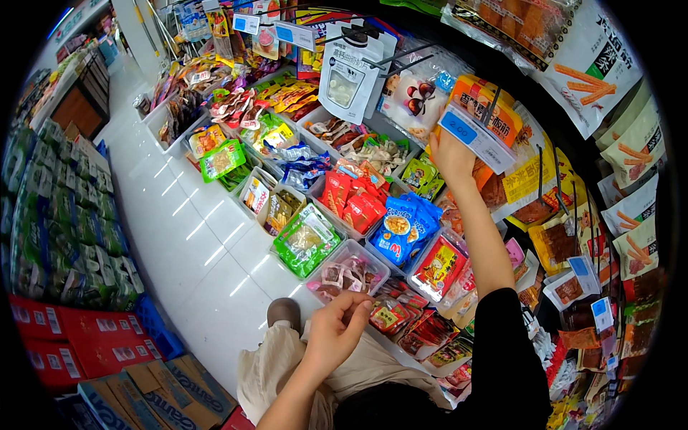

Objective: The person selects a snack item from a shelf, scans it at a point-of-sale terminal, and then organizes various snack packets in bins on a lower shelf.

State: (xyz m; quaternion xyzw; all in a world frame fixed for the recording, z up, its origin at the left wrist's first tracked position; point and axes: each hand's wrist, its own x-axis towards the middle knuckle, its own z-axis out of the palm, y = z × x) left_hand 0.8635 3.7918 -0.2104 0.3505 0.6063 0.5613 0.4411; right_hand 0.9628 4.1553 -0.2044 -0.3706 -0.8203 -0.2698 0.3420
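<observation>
My right arm, in a black sleeve, reaches up and forward. My right hand [453, 159] is against an orange snack bag [469, 97] hanging on the rack. A blue-and-white price tag [476, 136] covers its fingers, so their grip is hidden. Lower down, my left hand [333, 337] hovers before my body, fingers curled in toward the thumb, with nothing seen in them. Just beyond it stands a clear plastic bin [380, 266] of small pink-and-brown packets [344, 278]. Blue snack bags [405, 228] and red packets [351, 197] fill neighbouring bins.
Metal display hooks [541, 175] jut out at right among hanging bags. A white pouch [351, 72] hangs at the top. White tiled floor [193, 222] runs along the left, past stacked green packs [64, 215], red boxes [86, 340] and cardboard cartons [154, 394]. My shoe [284, 313] is beside the bins.
</observation>
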